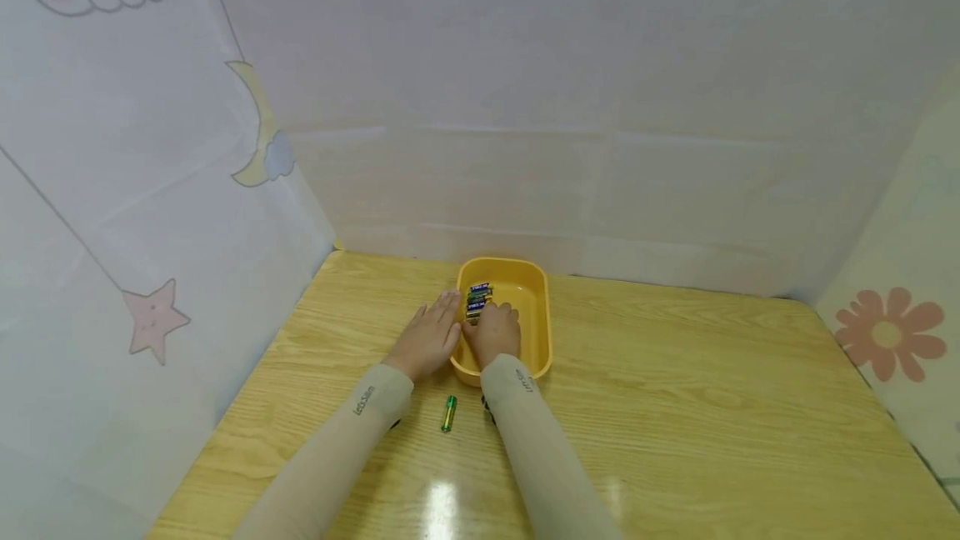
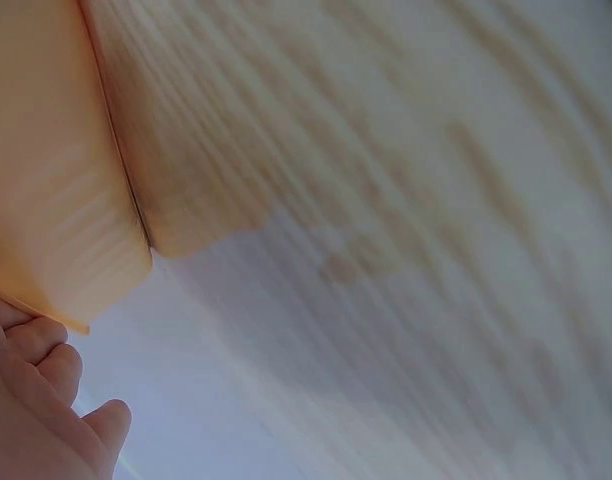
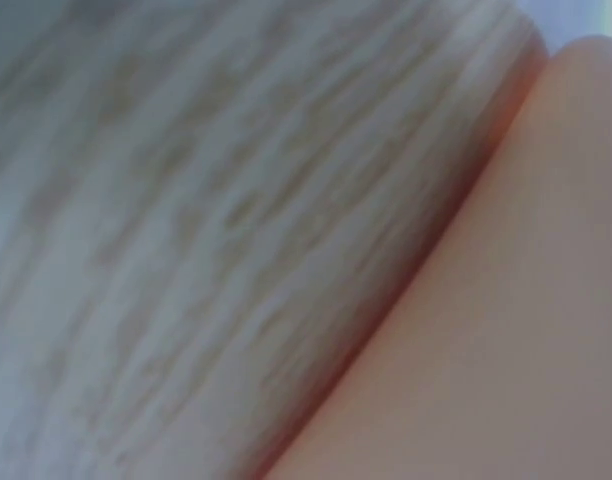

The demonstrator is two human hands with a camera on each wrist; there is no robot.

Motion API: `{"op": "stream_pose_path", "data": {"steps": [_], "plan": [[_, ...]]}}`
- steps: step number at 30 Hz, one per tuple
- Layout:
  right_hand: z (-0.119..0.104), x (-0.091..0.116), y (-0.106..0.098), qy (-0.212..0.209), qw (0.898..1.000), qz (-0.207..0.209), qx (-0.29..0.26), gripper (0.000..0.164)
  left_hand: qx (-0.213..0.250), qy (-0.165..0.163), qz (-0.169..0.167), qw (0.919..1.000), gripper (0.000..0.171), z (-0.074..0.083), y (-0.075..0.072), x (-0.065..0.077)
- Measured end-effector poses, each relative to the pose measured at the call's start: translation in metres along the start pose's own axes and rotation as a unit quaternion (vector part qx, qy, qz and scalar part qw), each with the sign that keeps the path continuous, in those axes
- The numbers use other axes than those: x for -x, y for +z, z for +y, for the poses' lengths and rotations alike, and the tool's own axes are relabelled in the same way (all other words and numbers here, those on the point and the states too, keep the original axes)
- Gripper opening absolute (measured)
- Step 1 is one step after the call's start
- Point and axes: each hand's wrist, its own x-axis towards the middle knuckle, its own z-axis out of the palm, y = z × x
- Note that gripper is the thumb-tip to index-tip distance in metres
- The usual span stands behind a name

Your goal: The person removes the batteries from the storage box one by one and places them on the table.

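Observation:
A yellow plastic tray (image 1: 534, 315) stands near the back of the table, with a row of several AA-style batteries (image 1: 477, 300) side by side along its left wall. My left hand (image 1: 426, 338) rests against the tray's left rim, its fingers fairly straight; in the left wrist view its fingers (image 2: 46, 365) touch the rim's edge. Inside the tray, my right hand (image 1: 497, 332) has curled fingers at the near end of the row and appears to pinch a battery, mostly hidden by the hand. A green and gold battery (image 1: 448, 413) lies on the table between my forearms.
The wood-grain table (image 1: 675, 398) extends to both sides of the tray. A pale sheet (image 1: 600, 107) hangs close behind the tray, with printed sheets at left and right. In the right wrist view, skin covers the right side and hides the fingers' work.

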Motion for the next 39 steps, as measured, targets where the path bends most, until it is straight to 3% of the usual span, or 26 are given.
{"op": "stream_pose_path", "data": {"steps": [7, 33, 39], "plan": [[-0.002, 0.0003, -0.0006, 0.004, 1.0, -0.005, 0.004, 0.06, 0.0, 0.002, 0.002, 1.0, 0.059, -0.0008, 0.0005, 0.0008], [-0.0008, -0.0026, -0.0044, 0.006, 0.996, -0.038, -0.077, 0.063, 0.001, 0.001, 0.008, 1.0, 0.059, 0.0005, 0.0008, 0.0007], [0.0036, -0.0041, -0.0028, -0.004, 0.994, -0.034, -0.106, 0.057, 0.003, -0.002, 0.006, 1.0, 0.058, 0.0013, 0.0002, 0.0011]]}}
